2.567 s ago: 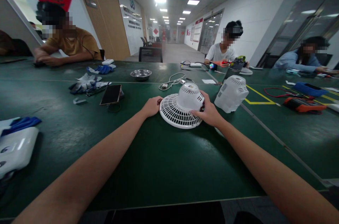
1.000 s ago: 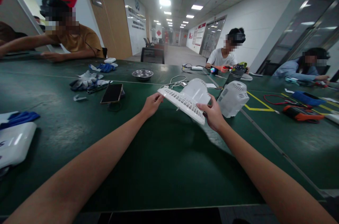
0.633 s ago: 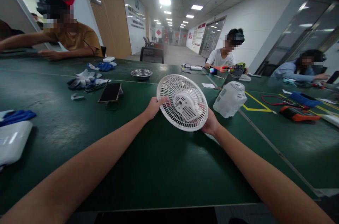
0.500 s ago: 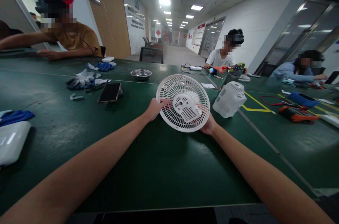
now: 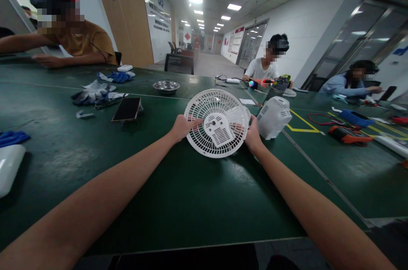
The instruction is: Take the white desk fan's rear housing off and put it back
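Note:
A round white fan grille (image 5: 197,144) with a slotted centre plate is held up over the green table, its face tilted toward me. My left hand (image 5: 183,128) grips its left rim, thumb across the front slats and fingers behind. At the right rim is my right hand (image 5: 253,137), its fingers partly hidden behind the grille and seen through the slats. Behind the grille, another white part shows at the upper right edge. A white plastic housing (image 5: 274,117) stands on the table just right of my right hand.
Across the green table (image 5: 178,206) lie a phone (image 5: 127,109), gloves (image 5: 95,92), a metal bowl (image 5: 166,87) and an orange meter (image 5: 349,135). A white object (image 5: 11,168) is at the left edge. Three people sit along the far side.
My right hand has moved up along the grille's right rim. The grille's centre plate has turned slightly, and more of the part behind shows at the right. The whole view has shifted a little.

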`<state>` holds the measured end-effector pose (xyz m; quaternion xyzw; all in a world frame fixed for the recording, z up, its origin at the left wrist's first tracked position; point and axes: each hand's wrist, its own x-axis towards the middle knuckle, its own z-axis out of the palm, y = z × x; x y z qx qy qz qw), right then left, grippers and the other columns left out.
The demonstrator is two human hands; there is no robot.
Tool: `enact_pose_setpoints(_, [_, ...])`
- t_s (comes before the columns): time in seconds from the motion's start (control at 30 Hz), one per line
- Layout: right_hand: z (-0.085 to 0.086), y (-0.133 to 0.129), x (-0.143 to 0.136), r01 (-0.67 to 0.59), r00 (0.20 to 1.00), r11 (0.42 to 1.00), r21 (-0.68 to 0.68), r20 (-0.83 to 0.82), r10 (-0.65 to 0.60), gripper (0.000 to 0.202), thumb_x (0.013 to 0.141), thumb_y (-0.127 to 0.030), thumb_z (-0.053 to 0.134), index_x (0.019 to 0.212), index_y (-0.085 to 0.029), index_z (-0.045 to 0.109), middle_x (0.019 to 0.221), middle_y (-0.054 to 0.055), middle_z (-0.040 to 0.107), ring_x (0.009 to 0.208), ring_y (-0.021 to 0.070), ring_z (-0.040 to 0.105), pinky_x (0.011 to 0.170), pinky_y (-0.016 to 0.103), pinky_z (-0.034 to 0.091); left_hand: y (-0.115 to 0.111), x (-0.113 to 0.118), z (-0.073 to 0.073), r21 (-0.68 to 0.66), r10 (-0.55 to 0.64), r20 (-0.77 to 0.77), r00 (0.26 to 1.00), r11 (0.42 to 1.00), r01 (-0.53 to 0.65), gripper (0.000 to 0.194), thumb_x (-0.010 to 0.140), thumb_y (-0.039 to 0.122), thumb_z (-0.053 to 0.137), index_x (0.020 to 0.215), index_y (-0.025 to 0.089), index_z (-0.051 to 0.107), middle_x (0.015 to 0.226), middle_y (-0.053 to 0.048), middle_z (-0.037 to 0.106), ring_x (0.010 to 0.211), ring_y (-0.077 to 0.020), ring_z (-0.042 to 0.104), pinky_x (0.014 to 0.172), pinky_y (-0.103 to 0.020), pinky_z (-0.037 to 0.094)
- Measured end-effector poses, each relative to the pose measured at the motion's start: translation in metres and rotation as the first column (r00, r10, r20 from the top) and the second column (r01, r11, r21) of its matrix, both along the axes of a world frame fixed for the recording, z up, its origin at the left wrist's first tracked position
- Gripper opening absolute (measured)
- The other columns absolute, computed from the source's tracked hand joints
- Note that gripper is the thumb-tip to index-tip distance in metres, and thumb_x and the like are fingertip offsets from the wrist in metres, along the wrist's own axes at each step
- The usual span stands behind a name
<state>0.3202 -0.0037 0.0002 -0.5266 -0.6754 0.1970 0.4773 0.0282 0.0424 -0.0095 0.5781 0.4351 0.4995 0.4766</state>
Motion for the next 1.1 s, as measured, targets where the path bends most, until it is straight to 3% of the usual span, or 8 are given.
enact_pose_setpoints(0.2, [0.005, 0.003, 0.031, 0.303, 0.905, 0.943, 0.135, 0.27, -0.33, 0.083, 0.071, -0.044, 0.075, 0.143, -0.022, 0.041, 0.127, 0.015, 0.061, 0.113, 0.0378, 0.061, 0.101, 0.059, 0.046, 0.005, -0.006, 0.0, -0.046, 0.067, 0.013, 0.998, 0.997, -0.067, 0.026, 0.074, 0.027, 0.084, 0.088, 0.008, 0.073, 0.084, -0.013, 0.077, 0.071, -0.0227, 0.073, 0.072, -0.04, 0.063])
enact_pose_setpoints(0.33, [0.001, 0.006, 0.029, 0.309, 0.867, 0.944, 0.113, 0.374, -0.329, 0.074, 0.071, -0.036, 0.074, 0.139, -0.023, 0.049, 0.113, 0.012, 0.062, 0.104, 0.0342, 0.061, 0.096, 0.052, 0.049, 0.009, -0.015, 0.002, -0.049, 0.062, -0.003, 0.998, 0.997, -0.062, 0.027, 0.074, 0.028, 0.084, 0.089, 0.008, 0.073, 0.084, -0.012, 0.077, 0.072, -0.0219, 0.073, 0.071, -0.038, 0.062])
enact_pose_setpoints(0.47, [0.007, 0.006, 0.03, 0.277, 0.851, 0.928, 0.249, 0.385, -0.357, 0.061, 0.076, -0.035, 0.068, 0.133, -0.019, 0.052, 0.116, 0.015, 0.059, 0.111, 0.0334, 0.056, 0.099, 0.051, 0.046, 0.011, -0.021, 0.0, -0.058, 0.023, -0.043, 0.999, 0.998, -0.025, 0.02, 0.078, 0.025, 0.08, 0.09, 0.01, 0.074, 0.084, -0.01, 0.077, 0.073, -0.0203, 0.072, 0.074, -0.037, 0.061])
enact_pose_setpoints(0.53, [0.017, 0.004, 0.036, 0.305, 0.812, 0.871, 0.385, 0.373, -0.449, 0.057, 0.078, -0.036, 0.066, 0.131, -0.02, 0.053, 0.123, 0.015, 0.055, 0.119, 0.0342, 0.052, 0.103, 0.054, 0.043, 0.012, -0.022, 0.0, -0.056, 0.017, -0.039, 0.999, 0.998, -0.019, 0.018, 0.079, 0.023, 0.078, 0.09, 0.011, 0.074, 0.085, -0.009, 0.077, 0.073, -0.0199, 0.072, 0.075, -0.037, 0.061])
enact_pose_setpoints(0.67, [0.033, 0.001, 0.059, 0.485, 0.7, 0.64, 0.596, 0.175, -0.693, 0.066, 0.074, -0.034, 0.068, 0.135, -0.023, 0.047, 0.14, 0.015, 0.043, 0.133, 0.036, 0.04, 0.109, 0.059, 0.035, 0.011, -0.021, 0.0, -0.044, 0.015, -0.038, 0.999, 0.999, -0.017, 0.018, 0.08, 0.024, 0.078, 0.092, 0.011, 0.073, 0.088, -0.01, 0.077, 0.075, -0.0204, 0.072, 0.074, -0.037, 0.061])
enact_pose_setpoints(0.77, [0.028, 0.006, 0.082, 0.627, 0.669, 0.593, 0.506, 0.041, -0.742, 0.077, 0.07, -0.032, 0.069, 0.14, -0.023, 0.039, 0.142, 0.016, 0.042, 0.136, 0.0375, 0.039, 0.11, 0.062, 0.032, 0.011, -0.021, 0.001, -0.056, 0.018, -0.051, 0.999, 0.998, -0.021, 0.018, 0.08, 0.023, 0.078, 0.092, 0.011, 0.073, 0.09, -0.01, 0.077, 0.076, -0.0213, 0.073, 0.073, -0.037, 0.061])
enact_pose_setpoints(0.97, [-0.003, 0.025, 0.108, 0.633, 0.771, 0.774, -0.023, -0.079, -0.632, 0.09, 0.058, -0.047, 0.082, 0.133, -0.022, 0.039, 0.129, 0.015, 0.06, 0.118, 0.0354, 0.059, 0.103, 0.054, 0.044, 0.013, -0.022, 0.0, -0.089, 0.032, -0.047, 0.998, 0.995, -0.036, 0.018, 0.08, 0.022, 0.078, 0.094, 0.012, 0.074, 0.09, -0.011, 0.077, 0.077, -0.0215, 0.073, 0.074, -0.037, 0.061])
enact_pose_setpoints(1.1, [-0.008, 0.03, 0.112, 0.627, 0.776, 0.775, -0.074, -0.03, -0.63, 0.088, 0.049, -0.048, 0.086, 0.122, -0.023, 0.046, 0.126, 0.015, 0.063, 0.119, 0.0377, 0.06, 0.103, 0.053, 0.044, 0.013, -0.022, 0.0, -0.066, 0.012, -0.027, 1.0, 0.998, -0.014, 0.018, 0.08, 0.023, 0.078, 0.093, 0.012, 0.074, 0.089, -0.01, 0.077, 0.074, -0.0205, 0.072, 0.072, -0.036, 0.06])
